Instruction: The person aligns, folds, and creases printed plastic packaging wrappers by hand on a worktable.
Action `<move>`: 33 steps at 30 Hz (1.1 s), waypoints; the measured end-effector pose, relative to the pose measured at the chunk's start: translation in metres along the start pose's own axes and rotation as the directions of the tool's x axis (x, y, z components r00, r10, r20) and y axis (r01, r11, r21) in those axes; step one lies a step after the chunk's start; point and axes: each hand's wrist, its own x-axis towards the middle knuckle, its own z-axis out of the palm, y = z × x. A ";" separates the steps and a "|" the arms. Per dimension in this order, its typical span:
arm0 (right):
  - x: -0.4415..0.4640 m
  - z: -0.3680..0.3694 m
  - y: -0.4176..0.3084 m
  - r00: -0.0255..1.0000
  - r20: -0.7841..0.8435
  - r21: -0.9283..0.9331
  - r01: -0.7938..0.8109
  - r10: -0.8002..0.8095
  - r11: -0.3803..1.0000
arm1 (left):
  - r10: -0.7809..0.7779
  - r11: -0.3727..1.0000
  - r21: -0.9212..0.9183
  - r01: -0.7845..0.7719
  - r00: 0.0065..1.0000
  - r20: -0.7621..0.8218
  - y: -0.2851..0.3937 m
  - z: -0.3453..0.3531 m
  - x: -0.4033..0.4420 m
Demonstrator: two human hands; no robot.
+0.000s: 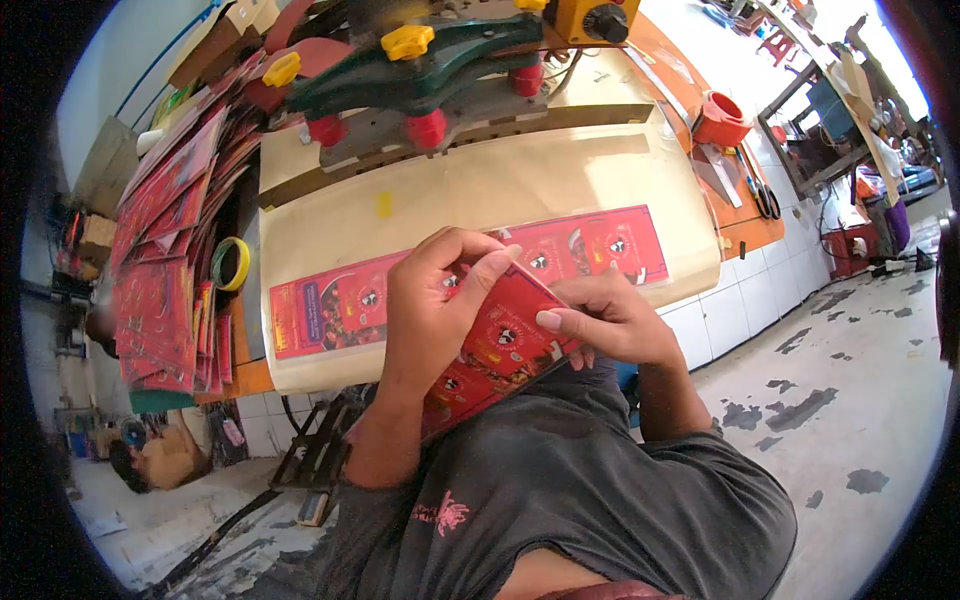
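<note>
A red printed plastic packet (505, 335) is held up in front of my body, slanting down toward my lap. My left hand (435, 305) pinches its top edge between thumb and fingers. On the packet's right edge, the thumb and fingers of my right hand (615, 320) are closed. Behind my hands, a long red printed strip (610, 240) with matching artwork lies flat on the cream-coloured work surface (420, 200); my left hand hides part of it.
A dark green machine bar (450, 55) with yellow knobs spans the far side. Heaped red printed packets (155, 310) stand at left beside a yellow tape roll (232, 264). At right are a red tape roll (721, 120) and scissors (762, 190). Another person (165, 455) is at lower left.
</note>
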 end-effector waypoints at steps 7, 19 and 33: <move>-0.005 -0.004 -0.007 0.991 0.071 -0.096 0.118 -0.111 0.988 | -0.178 0.907 -0.361 0.216 0.975 0.136 0.005 -0.011 -0.002; 0.002 -0.016 0.005 0.899 0.271 -0.131 0.388 -0.344 0.912 | -0.080 0.935 -0.288 0.208 0.913 0.399 0.014 -0.018 -0.019; -0.005 -0.002 -0.016 0.875 0.392 -0.217 0.388 -0.284 0.896 | -0.096 0.985 -0.079 0.150 0.877 0.472 0.032 -0.017 -0.029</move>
